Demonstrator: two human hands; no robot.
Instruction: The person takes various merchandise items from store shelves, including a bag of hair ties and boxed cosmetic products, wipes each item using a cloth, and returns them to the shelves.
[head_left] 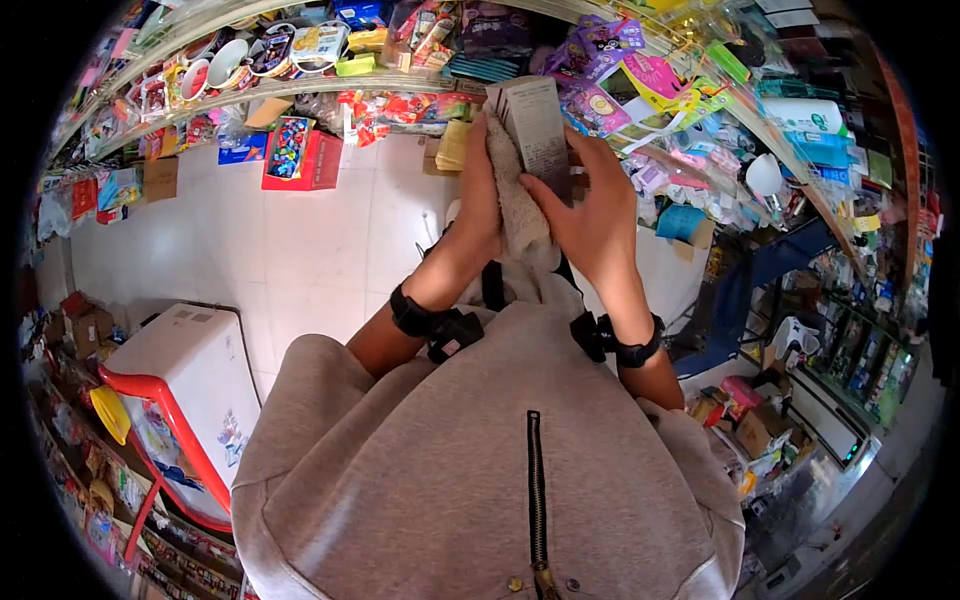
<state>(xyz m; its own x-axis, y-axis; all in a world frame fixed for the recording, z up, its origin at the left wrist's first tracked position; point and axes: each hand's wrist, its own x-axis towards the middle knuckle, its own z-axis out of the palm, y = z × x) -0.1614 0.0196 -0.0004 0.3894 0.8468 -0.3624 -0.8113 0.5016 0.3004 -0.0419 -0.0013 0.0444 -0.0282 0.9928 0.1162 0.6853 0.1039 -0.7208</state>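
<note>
A carton (pixel 537 118) with small print on its pale side is held upright in front of me, between my two hands. My left hand (pixel 478 195) is closed around a grey fuzzy cloth (pixel 522 208), which lies against the carton's left side and hangs below it. On the other side, my right hand (pixel 597 205) grips the carton's right edge, with the thumb across its lower front near the cloth. The fingers behind the carton are partly hidden. Both wrists carry black straps with small devices.
Crowded shelves (pixel 330 85) of packaged goods curve across the far side. A red box of colourful wrapped items (pixel 300 160) stands on the pale tiled floor (pixel 310 235). A white chest freezer with red trim (pixel 190 360) is at left. A dark blue chair-like object (pixel 740 295) stands at right.
</note>
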